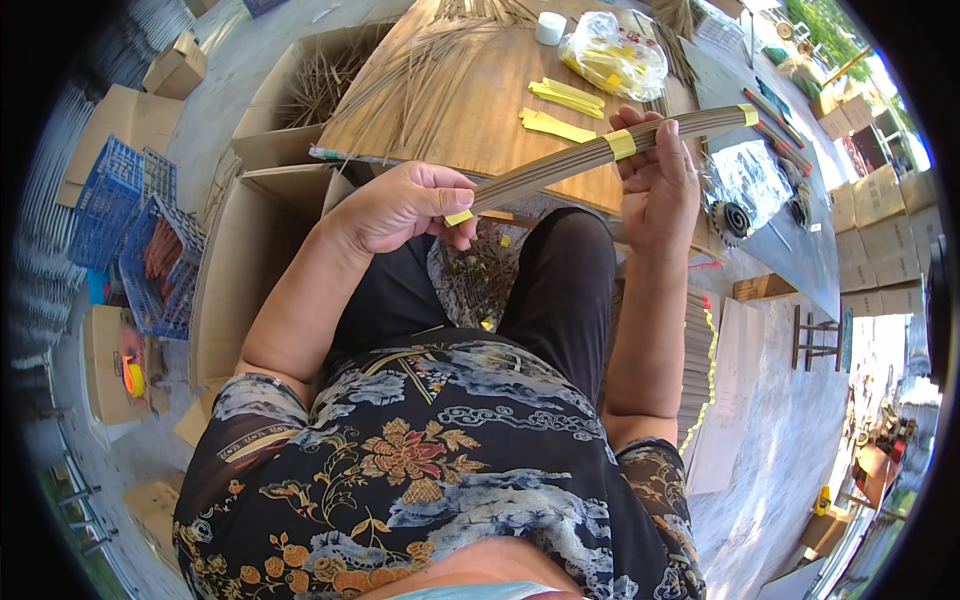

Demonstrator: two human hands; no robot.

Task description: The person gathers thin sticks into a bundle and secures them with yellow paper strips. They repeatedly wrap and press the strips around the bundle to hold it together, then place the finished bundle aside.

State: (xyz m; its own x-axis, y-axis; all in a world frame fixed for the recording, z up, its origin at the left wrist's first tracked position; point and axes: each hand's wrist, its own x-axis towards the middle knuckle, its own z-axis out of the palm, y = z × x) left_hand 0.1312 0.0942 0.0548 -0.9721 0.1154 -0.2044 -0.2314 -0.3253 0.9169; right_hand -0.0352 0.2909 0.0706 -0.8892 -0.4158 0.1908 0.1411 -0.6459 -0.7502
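Observation:
A flat bundle of thin brown sticks [550, 167] stretches between my hands above my lap, its right end raised higher. Yellow bands wrap it at both ends and near the middle. My left hand [415, 205] pinches the left end between thumb and fingers. Around the part right of the middle band, my right hand [657, 170] is closed, its thumb in front. Just beyond the bundle, yellow strips [566, 97] lie in two small groups on the wooden tabletop [470, 130]. Loose thin sticks [405, 95] are spread over the table's left side.
A clear bag [612, 62] with yellow contents and a white round container [549, 28] stand at the table's back. Open cardboard boxes [262, 240] flank my left; blue crates [160, 290] sit farther out. Banded bundles [697, 365] are stacked by my right arm, below a grey table [800, 225].

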